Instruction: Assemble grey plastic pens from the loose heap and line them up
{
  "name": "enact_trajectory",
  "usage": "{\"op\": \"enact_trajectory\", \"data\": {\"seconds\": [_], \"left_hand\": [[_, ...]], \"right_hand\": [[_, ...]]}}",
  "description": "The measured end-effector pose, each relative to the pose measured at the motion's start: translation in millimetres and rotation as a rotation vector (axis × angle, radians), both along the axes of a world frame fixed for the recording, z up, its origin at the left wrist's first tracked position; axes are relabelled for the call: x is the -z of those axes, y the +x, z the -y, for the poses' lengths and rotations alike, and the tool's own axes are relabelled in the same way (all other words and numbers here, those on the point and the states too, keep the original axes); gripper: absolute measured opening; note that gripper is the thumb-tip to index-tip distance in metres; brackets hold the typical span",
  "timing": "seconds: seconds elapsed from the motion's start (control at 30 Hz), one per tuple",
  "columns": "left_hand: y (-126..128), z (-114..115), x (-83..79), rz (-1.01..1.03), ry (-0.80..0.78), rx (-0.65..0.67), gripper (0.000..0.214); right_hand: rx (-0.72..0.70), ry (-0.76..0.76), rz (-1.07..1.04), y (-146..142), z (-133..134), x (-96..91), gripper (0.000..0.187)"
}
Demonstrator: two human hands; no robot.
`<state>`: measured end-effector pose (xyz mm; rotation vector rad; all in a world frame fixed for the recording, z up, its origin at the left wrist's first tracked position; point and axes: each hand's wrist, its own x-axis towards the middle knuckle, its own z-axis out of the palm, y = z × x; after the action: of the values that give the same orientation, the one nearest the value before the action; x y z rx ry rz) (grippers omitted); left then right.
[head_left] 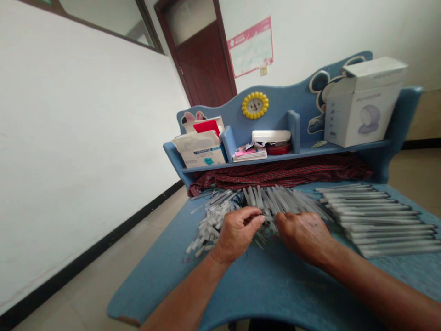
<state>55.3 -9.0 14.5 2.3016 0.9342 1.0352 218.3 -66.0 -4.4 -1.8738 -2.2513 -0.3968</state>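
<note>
My left hand (239, 231) is closed in a pinch at the middle of the desk, thumb and forefinger together; what lies between them is too small to make out. Close by on its right, my right hand (305, 235) has its fingers curled and closed, and they hide whatever they grip. Left of my left hand is a heap of whitish pen caps (207, 230). Beyond both hands lie loose clear pen barrels (275, 198). A few thin pieces like refills (261, 240) rest between the hands. Finished-looking pens (382, 220) lie in a row at the right.
The blue desk (165, 280) has a raised shelf (310, 149) at its back. On it stand a white box (365, 110), a paper-filled carton (203, 154) and notebooks (250, 155). A dark checked cloth (282, 172) is bunched under the shelf.
</note>
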Motion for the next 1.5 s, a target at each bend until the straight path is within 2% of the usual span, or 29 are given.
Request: {"op": "enact_trajectory", "data": {"seconds": [0.2,0.53,0.73,0.93,1.13,1.33,1.5], "left_hand": [[-1.1,-0.3,-0.6,-0.001,-0.031,0.019,0.017],[-0.4,-0.9,-2.3,0.102,-0.304,0.096,0.025],[-0.5,-2.1,-2.8,0.036,-0.252,0.038,0.021],[-1.0,-2.0,-2.7,0.035,-0.244,0.054,0.015],[-0.4,-3.2,-3.4,0.115,-0.339,0.078,0.028],[-1.9,-3.7,-5.6,0.008,-0.295,0.047,0.023],[-0.7,-2.0,-5.5,0.052,-0.314,0.079,0.015]], "right_hand": [[0.002,-0.023,-0.008,-0.1,0.8,-2.3,0.022],[-0.005,-0.022,-0.009,0.2,0.9,-2.1,0.021],[-0.003,-0.026,-0.005,-0.8,1.9,-4.4,0.021],[-0.007,-0.031,0.0,-1.8,3.2,-6.6,0.022],[-0.002,-0.036,-0.012,0.0,0.6,-4.7,0.021],[-0.015,-0.028,-0.004,-1.5,2.6,-6.1,0.022],[-0.013,-0.047,-0.012,-1.8,3.5,-7.2,0.022]]}}
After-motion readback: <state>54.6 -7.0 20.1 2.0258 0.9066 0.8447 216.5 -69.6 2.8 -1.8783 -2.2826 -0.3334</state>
